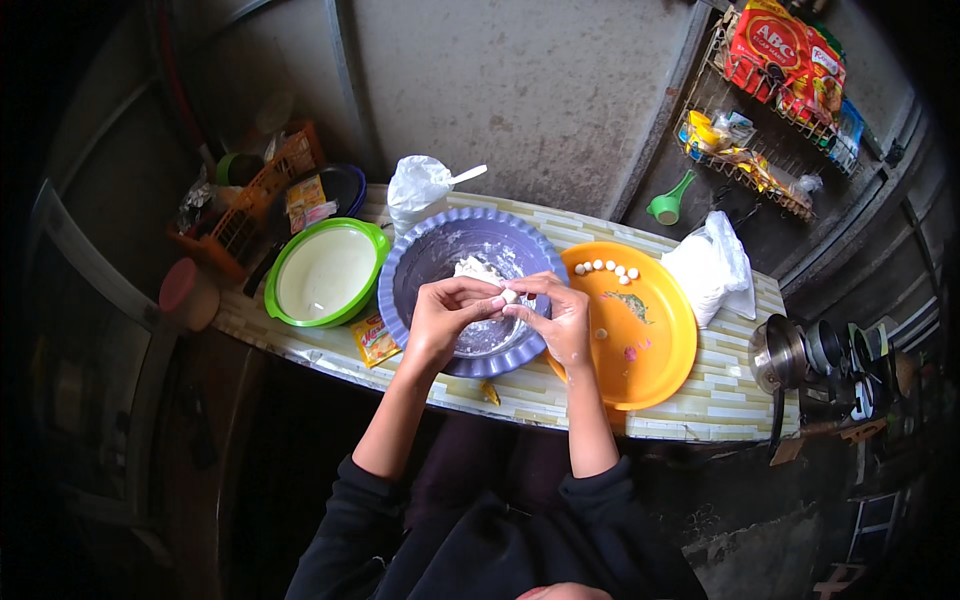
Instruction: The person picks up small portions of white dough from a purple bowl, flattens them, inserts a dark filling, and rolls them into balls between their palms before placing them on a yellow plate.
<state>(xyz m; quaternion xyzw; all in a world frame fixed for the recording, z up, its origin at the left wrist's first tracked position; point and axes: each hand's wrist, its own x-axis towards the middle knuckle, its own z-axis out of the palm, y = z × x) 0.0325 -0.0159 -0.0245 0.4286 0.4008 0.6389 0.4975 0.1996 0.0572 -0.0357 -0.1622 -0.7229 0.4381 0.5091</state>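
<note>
Both my hands meet above a purple plastic basin [551, 259] with a fluted rim. Between their fingertips is a small white lump of dough [510, 296]. My left hand [451, 311] pinches it from the left, my right hand [553, 309] from the right. Crumbly white dough [474, 268] and floury smears lie in the basin below. On the right stands an orange plastic tray [660, 375] with a printed pattern. Several small white dough balls [610, 265] sit near its upper edge, and one pale ball [601, 334] lies lower, beside my right hand.
A green-rimmed bowl [326, 274] and a yellow seasoning packet [373, 339] are left of the basin. Behind it stands a white plastic bag [418, 191]; another bag of white powder [705, 274] is beyond the tray. Pots [778, 351] hang at the right. An orange crate [247, 210] stands back left.
</note>
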